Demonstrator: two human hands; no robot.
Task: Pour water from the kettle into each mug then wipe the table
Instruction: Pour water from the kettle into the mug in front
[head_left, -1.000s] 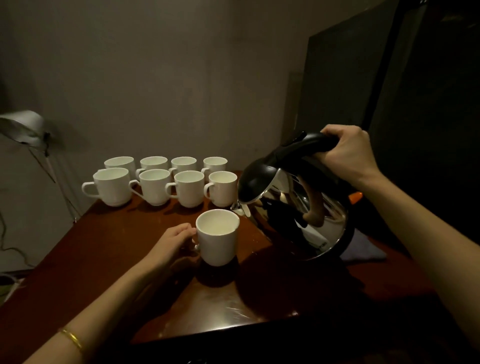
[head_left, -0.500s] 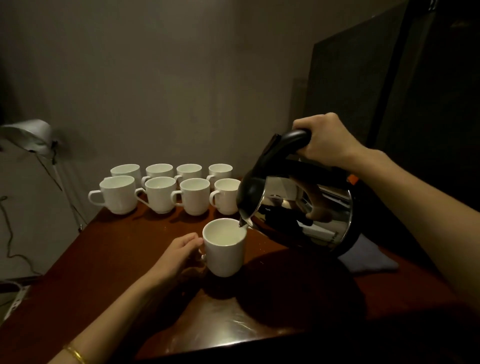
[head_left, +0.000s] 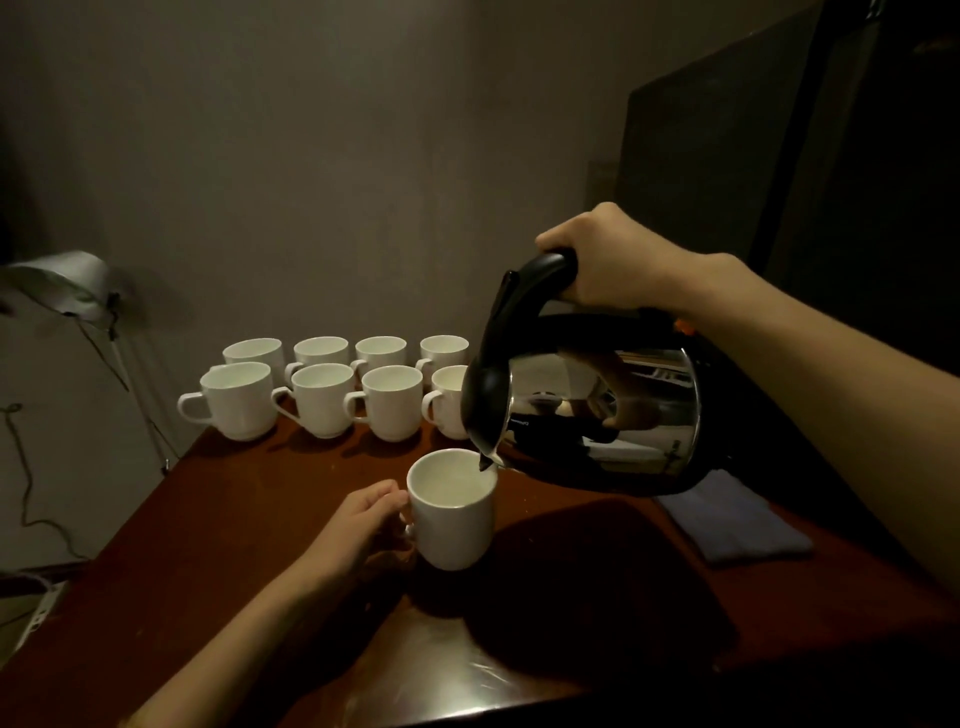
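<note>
The black handle of the kettle (head_left: 597, 410) is gripped from above by the right hand (head_left: 613, 260), whose fingers are curled round it. The kettle is held in the air and tipped forward and down to the left, so that its spout is set just over the right edge of the rim of the near mug (head_left: 451, 512). Whether water is running from the spout cannot be told in the dim light. Reflections of the hand and of the room are carried on the shiny steel body.

The near mug is steadied at its handle side by the left hand (head_left: 358, 525); the fingers are curled against the handle, though the handle itself is mostly hidden behind them. The mug is stood upright on the dark reddish desk (head_left: 234, 545), near its middle, and a pale inside is shown.

Behind it, at the far edge of the desk, eight more white mugs (head_left: 317, 397) are ranged in two rows of four, upright, with handles turned to the left; the rightmost of the front row is partly covered by the kettle. A folded bluish cloth (head_left: 737, 525) is laid flat on the desk to the right, under the right forearm. A grey lamp (head_left: 62, 283) is seen off the desk at the left.
</note>
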